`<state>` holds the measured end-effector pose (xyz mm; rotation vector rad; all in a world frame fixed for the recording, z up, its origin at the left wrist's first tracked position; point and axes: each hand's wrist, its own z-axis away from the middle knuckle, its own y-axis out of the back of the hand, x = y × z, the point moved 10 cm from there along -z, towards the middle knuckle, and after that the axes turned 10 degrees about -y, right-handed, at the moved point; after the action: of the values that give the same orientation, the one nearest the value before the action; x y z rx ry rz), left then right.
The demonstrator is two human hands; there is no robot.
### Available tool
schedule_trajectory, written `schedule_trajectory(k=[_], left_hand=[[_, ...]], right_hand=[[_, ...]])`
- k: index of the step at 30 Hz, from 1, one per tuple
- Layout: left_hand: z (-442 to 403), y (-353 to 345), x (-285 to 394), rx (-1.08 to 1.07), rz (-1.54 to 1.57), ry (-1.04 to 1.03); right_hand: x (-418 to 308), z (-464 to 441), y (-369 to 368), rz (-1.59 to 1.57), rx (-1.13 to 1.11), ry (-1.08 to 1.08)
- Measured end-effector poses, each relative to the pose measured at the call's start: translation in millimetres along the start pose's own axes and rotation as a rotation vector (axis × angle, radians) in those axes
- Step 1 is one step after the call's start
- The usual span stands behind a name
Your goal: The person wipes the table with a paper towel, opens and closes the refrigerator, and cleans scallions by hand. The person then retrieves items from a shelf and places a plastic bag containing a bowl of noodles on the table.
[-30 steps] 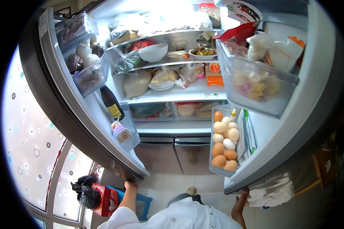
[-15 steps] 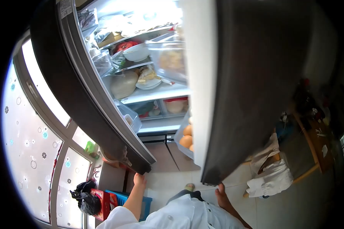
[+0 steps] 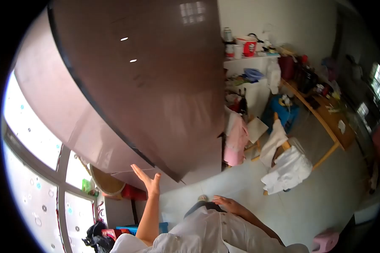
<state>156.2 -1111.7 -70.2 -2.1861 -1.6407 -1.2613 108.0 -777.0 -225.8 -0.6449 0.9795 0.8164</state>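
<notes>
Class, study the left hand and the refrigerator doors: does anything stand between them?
Nothing visible stands between the left hand and the refrigerator doors. The open hand is raised beside their lower part; whether its fingertips touch, this view cannot settle.

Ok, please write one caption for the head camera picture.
Left hand open near tall glossy doors, right hand held low beside a white shirt.
</notes>
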Motion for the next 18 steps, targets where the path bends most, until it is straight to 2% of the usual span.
schedule_trajectory(k=[1, 3, 4, 7, 8, 12, 14, 16, 18], left_hand=[[-7.8, -10.1, 4.7, -0.007, -0.034, -0.063], [-24.9, -25.5, -10.5, 0.022, -0.079, -0.022], [-34.5, -30.9, -22.8, 0.045, -0.106, -0.012], [-63.1, -39.3, -57.4, 0.073, -0.234, -0.053], [-71.9, -42.1, -68.8, 0.080, -0.287, -0.065], [-97.6, -59.3, -109.4, 0.130, -0.514, -0.074], [-105.6, -68.4, -127.1, 0.174, -0.628, -0.051], [-112.2, -75.9, -142.2, 0.240, -0.720, -0.017], [-115.0, -83.1, -155.2, 0.331, -0.790, 0.027]], right_hand=[[20.7, 6.6, 17.0, -0.006, 0.060, 0.035], [65.9, 22.1, 45.5, -0.023, 0.202, 0.103], [78.5, 41.6, 57.8, -0.217, 0.298, -0.092], [105.5, 77.0, 69.4, -0.332, 0.383, -0.237], [131.4, 72.3, 72.2, -0.395, 0.400, -0.225], [141.4, 64.4, 77.7, -0.469, 0.453, -0.226], [140.6, 49.0, 94.6, -0.251, 0.507, -0.081], [131.7, 46.2, 103.1, -0.179, 0.555, -0.034], [120.3, 56.9, 122.0, -0.255, 0.594, -0.075]])
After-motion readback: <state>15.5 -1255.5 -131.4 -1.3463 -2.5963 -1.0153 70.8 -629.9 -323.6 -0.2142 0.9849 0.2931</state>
